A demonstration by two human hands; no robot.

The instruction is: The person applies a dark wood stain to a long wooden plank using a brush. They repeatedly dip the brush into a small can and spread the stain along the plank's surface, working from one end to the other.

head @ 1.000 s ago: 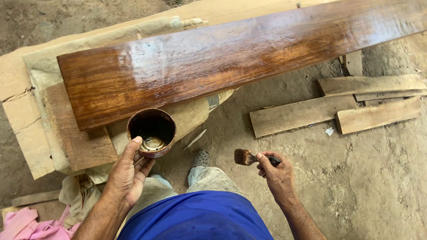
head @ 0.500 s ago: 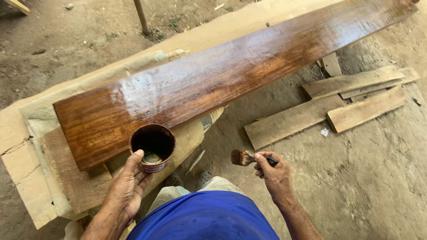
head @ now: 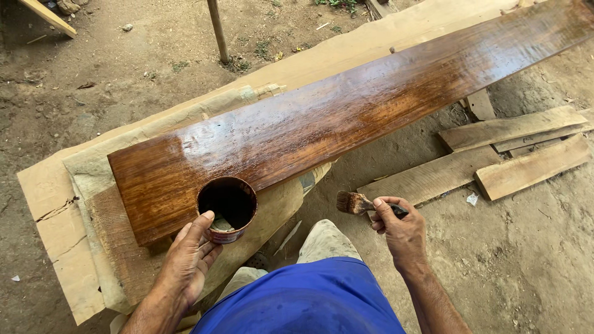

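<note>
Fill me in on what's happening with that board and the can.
A person crouches over a long wooden plank whose top is dark brown and glossy wet. The left hand grips a small round can at the plank's near end. The right hand holds a small paintbrush, bristles pointing toward the can, off to the plank's side and not touching it. The plank lies on pale boards and cardboard on dirt ground, with loose wood offcuts to the right.

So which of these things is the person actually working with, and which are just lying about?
In use:
left hand holding small round dark tin
right hand holding small stained brush
long glossy dark-brown wooden plank

Lying about:
pale bare wood offcuts
thin upright stick
</note>
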